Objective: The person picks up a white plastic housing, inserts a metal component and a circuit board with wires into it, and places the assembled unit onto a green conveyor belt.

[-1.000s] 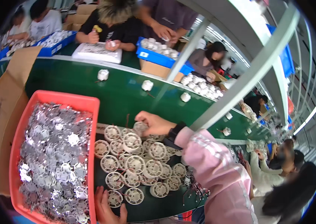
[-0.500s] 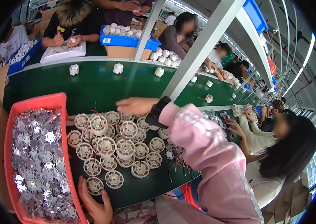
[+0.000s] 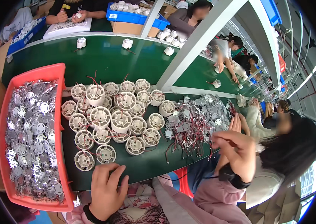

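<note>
My left hand (image 3: 108, 186) is at the near edge of the green table, fingers apart and holding nothing. Its fingertips are just short of a round white plastic housing (image 3: 106, 153) with spokes inside. Several more such housings (image 3: 121, 121), some stacked and some with thin red wires, are grouped beyond it. Farther right, my right hand (image 3: 236, 147) hangs bent at the wrist by a heap of silver metal plates with red wires (image 3: 189, 127). Its fingers stretch leftward, slightly blurred, with nothing visible in them.
A red bin (image 3: 63, 149) full of silver plates (image 3: 33, 138) stands at the left. Past the housings runs a green conveyor (image 3: 102, 56) carrying spaced white parts. A slanted grey post (image 3: 199, 48) rises at its near edge. A co-worker's hand (image 3: 235, 122) is close behind my right hand.
My right hand has swung from the far side of the housings to the right, beside the wired plates. My left hand has moved rightward from beside the bin. The whole view has shifted.
</note>
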### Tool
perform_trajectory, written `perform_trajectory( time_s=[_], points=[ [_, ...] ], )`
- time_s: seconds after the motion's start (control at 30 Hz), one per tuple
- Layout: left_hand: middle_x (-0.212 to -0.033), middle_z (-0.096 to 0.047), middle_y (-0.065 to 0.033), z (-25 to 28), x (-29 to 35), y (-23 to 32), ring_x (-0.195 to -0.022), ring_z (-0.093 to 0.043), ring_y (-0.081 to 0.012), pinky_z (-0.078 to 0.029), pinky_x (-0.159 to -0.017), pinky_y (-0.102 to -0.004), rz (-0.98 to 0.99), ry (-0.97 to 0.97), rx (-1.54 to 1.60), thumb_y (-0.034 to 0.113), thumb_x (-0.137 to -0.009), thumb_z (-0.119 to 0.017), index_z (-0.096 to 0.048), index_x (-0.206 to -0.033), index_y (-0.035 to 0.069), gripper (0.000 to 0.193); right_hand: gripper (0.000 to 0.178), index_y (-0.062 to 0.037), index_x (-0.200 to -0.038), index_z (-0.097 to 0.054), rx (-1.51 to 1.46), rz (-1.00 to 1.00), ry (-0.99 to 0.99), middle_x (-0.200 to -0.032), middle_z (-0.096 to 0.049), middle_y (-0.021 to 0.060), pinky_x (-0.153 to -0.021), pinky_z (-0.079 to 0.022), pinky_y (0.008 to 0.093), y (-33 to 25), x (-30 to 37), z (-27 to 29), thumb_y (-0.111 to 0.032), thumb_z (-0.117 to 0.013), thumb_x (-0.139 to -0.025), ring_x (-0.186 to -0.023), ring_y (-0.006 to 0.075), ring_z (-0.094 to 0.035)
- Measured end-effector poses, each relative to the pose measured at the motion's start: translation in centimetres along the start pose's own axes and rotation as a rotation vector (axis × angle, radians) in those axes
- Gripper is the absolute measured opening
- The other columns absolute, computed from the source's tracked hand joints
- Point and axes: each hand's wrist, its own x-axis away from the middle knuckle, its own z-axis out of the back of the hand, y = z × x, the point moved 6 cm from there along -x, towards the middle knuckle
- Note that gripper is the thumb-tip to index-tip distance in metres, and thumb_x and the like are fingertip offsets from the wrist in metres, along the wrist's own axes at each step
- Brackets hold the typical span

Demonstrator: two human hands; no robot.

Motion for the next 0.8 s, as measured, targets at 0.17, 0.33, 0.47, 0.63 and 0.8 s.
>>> perform_trajectory(
  time_s=[0.17,0.33,0.47,0.63,0.8],
  points=[
    [-0.1,-0.056,-0.0123,-1.3,-1.2,2.0,-0.088,-0.055,-0.0313,-0.045,-0.079,-0.0411,-0.084,-0.138,0.02,0.007,-0.072,-0.07,-0.06,-0.102,0.001,0.032,0.025,-0.0004,-0.103,-0.066,0.304,0.094,0.104,-0.09,-0.065,0.0128,-0.065,-0.049,0.0284,8.9,-4.1,-3.8,-0.001,-0.064,-0.078,-0.075,0.024,-0.061],
    [-0.1,-0.055,-0.0141,-1.7,-2.4,3.4,-0.087,-0.054,-0.0327,-0.046,-0.075,-0.04,-0.116,-0.149,-0.005,0.004,-0.072,-0.069,-0.059,-0.103,0.001,0.033,0.032,-0.0007,-0.104,-0.065,0.369,0.358,0.165,-0.093,-0.065,0.0173,-0.08,-0.048,0.0388,11.5,-7.8,-7.2,-0.004,-0.066,-0.073,-0.085,0.0333,-0.059],
    [-0.102,-0.055,-0.0145,-1.8,-3.1,3.6,-0.089,-0.055,-0.0333,-0.046,-0.077,-0.0406,-0.105,-0.181,-0.06,0.005,-0.072,-0.069,-0.059,-0.104,0.001,0.033,0.035,-0.0008,-0.104,-0.065,0.603,0.159,0.088,-0.097,-0.063,0.0199,-0.084,-0.046,0.0418,13.6,-9.5,-8.4,-0.006,-0.067,-0.07,-0.093,0.0356,-0.057],
    [-0.104,-0.055,-0.015,-2.0,-3.9,3.9,-0.091,-0.055,-0.0338,-0.046,-0.079,-0.0412,-0.106,-0.208,-0.081,0.006,-0.073,-0.068,-0.059,-0.104,0.001,0.033,0.036,0.0005,-0.099,-0.064,0.468,0.132,0.033,-0.095,-0.063,0.0196,-0.077,-0.048,0.0401,13.3,-10.1,-7.8,-0.009,-0.073,-0.065,-0.085,0.034,-0.06],
    [-0.105,-0.055,-0.0153,-2.1,-4.8,4.3,-0.092,-0.055,-0.0338,-0.046,-0.08,-0.0416,-0.121,-0.224,-0.061,0.006,-0.074,-0.068,-0.059,-0.104,0.001,0.032,0.033,0.0007,-0.089,-0.062,0.318,0.091,-0.022,-0.084,-0.062,0.0172,-0.067,-0.049,0.0372,13.0,-10.3,-7.0,-0.012,-0.078,-0.063,-0.074,0.0307,-0.061]
  ],
)
